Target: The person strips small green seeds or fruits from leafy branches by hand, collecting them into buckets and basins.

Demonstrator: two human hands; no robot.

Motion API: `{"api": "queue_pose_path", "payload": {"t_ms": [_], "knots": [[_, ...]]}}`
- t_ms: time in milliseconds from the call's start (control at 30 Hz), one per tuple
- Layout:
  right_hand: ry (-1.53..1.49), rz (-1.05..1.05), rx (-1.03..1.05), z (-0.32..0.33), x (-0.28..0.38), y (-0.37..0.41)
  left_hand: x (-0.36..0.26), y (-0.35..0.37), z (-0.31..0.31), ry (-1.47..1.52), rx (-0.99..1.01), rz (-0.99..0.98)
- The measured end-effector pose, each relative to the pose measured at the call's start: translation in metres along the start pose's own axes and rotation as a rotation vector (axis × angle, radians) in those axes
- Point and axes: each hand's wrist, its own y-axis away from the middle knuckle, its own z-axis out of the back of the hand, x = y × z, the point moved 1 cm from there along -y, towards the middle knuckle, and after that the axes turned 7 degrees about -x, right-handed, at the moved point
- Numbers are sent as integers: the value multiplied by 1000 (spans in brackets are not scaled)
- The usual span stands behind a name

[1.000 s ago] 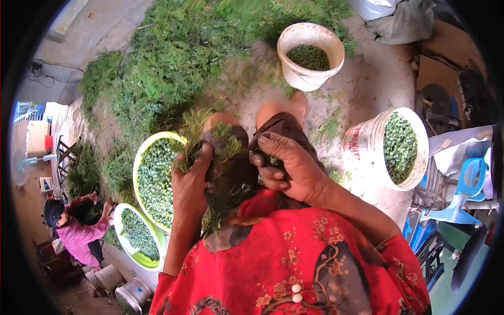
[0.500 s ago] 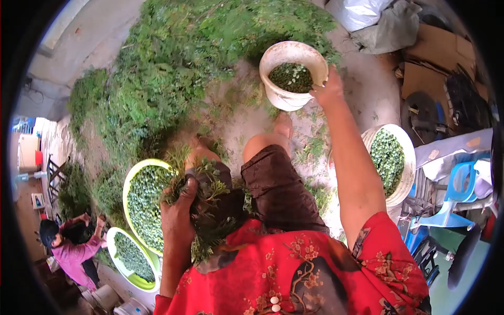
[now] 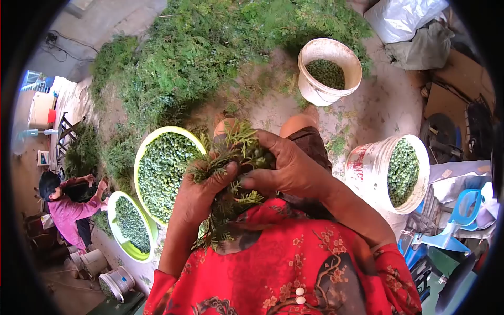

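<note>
My left hand is closed round a bunch of green conifer sprigs over my lap. Against the same bunch, my right hand has its thumb and fingers bent in, gripping part of the greenery; small green cones seem to show between them. Just left of my hands stands a yellow-rimmed basin full of small green cones. Ahead of my knees is a white bucket partly filled with similar cones.
A large heap of cut branches covers the floor ahead. Another white bucket of cones leans at right, near a blue plastic chair. At left, a person in pink sits by a green-white basin. Sacks lie upper right.
My right hand has come back from the rim of the white bucket to the sprigs in my left hand. The view has shifted, so the buckets and basins appear elsewhere in the frame.
</note>
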Motion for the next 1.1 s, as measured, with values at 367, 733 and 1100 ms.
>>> {"api": "queue_pose_path", "payload": {"t_ms": [367,733,1100], "knots": [[120,209,-656,73,60,23,-17,28,22,-57,-208,18],[-177,-327,-176,6,-7,15,-6,1,14,312,-54,89],[-69,-73,-103,-16,-18,1,0,2,-1,82,-161,-37]]}}
